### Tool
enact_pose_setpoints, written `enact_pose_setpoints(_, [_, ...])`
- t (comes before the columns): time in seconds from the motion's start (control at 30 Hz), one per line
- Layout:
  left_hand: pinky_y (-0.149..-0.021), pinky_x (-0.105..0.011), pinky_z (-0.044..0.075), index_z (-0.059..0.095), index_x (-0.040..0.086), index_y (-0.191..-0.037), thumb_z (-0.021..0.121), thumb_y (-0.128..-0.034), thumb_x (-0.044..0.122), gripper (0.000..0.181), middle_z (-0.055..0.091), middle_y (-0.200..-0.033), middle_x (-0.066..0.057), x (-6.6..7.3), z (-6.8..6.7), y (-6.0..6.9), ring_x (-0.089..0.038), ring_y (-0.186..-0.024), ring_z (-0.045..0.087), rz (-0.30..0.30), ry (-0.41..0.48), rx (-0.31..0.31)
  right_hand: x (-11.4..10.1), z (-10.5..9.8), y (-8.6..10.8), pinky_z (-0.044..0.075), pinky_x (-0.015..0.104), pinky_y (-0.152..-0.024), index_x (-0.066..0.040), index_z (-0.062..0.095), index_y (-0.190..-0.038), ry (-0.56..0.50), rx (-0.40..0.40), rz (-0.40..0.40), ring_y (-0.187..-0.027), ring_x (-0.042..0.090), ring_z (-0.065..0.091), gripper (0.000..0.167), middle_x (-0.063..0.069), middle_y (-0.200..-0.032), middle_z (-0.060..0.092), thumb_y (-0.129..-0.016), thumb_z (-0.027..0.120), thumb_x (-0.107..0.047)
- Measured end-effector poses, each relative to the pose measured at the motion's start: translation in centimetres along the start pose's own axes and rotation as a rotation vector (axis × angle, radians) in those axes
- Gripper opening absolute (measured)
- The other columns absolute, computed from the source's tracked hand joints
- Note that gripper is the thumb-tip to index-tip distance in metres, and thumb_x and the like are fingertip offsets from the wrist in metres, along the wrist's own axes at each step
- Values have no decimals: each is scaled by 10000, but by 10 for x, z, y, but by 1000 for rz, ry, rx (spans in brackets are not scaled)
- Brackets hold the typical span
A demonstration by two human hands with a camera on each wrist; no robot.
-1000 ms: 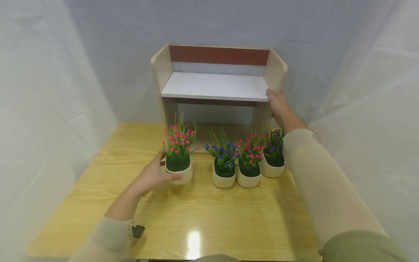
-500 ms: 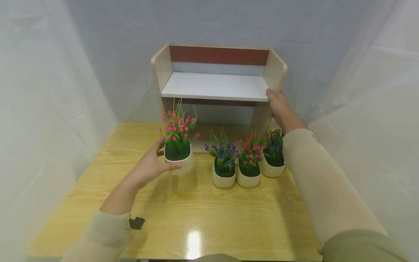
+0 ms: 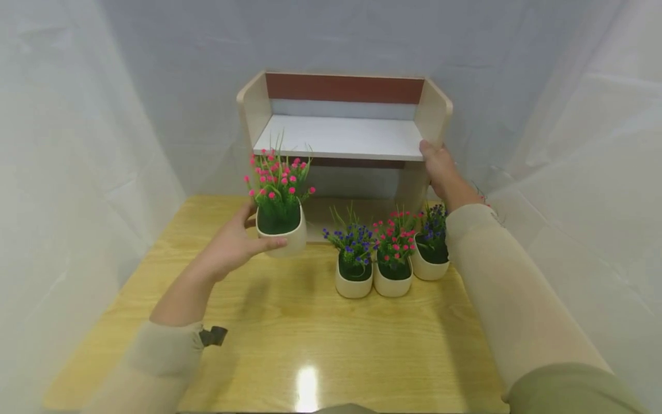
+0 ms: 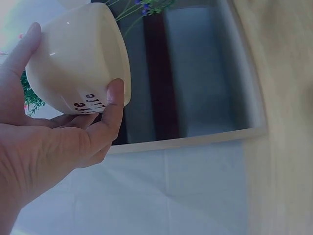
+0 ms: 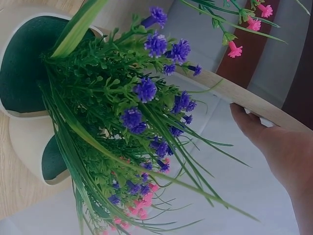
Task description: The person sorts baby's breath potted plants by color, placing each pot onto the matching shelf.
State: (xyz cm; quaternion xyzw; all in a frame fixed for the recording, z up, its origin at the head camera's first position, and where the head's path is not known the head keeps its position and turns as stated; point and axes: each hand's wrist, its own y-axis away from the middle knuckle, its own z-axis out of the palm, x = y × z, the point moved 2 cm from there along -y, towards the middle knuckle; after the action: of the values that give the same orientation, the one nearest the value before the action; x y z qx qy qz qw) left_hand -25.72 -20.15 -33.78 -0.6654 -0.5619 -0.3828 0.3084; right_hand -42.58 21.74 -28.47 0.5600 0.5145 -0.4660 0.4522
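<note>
My left hand [image 3: 227, 247] holds a cream flowerpot [image 3: 292, 241] of pink artificial flowers [image 3: 279, 175], thumb across its front and fingers round its far side. The pot is up off the table, before the left side of a small two-tier shelf [image 3: 338, 138]. In the left wrist view, dark lettering marks the white pot [image 4: 73, 58], and one fingertip touches near its base. At the shelf's right side panel [image 3: 436, 112], my right hand [image 3: 443, 175] grips the front edge, thumb by the white board. Its other fingers are mostly hidden behind the panel.
Right of centre stand a blue-flowered pot [image 3: 354, 282], a pink-flowered pot [image 3: 393, 282] and another blue-flowered pot [image 3: 431, 267] near my right forearm. Pink blooms [image 5: 142, 203] of a further plant show in the right wrist view. Pale sheeting [image 3: 77, 144] surrounds the wooden table [image 3: 269, 345].
My left hand has raised the pink-flowered pot from near the tabletop, so its blooms now overlap the upper board's left front edge. The right hand keeps its hold on the shelf.
</note>
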Motion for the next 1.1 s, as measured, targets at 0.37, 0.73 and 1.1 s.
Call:
enact_pose_setpoints(0.37, [-1237, -694, 414, -13, 221, -1763, 893, -867, 544, 1314, 216, -1820, -128, 31, -6, -17, -431, -1652, 287, 30, -32, -10, 5, -5, 2, 243, 570, -1377, -183, 140, -1739, 5, 7, 7, -1661, 363, 298, 678, 146, -1799, 265, -1168, 371, -466])
enact_pose_setpoints(0.73, [-1326, -637, 313, -12, 196, -1761, 893, -869, 538, 1316, 199, -1825, -131, 71, -11, -35, -393, -1662, 283, 83, -61, 8, 11, -8, -1, 290, 554, -1362, -104, 183, -1722, 24, 53, 10, -1632, 384, 350, 715, 191, -1770, 312, -1158, 405, -484])
enact_pose_setpoints(1.1, [-1303, -586, 387, 10, 217, -1760, 890, -902, 434, 1248, 119, -1848, -37, 96, -34, -61, -329, -1646, 339, 119, 25, 6, 6, 0, 3, 287, 563, -1362, -140, 185, -1729, 2, 26, -17, -1637, 379, 343, 679, 173, -1775, 310, -1166, 400, -452])
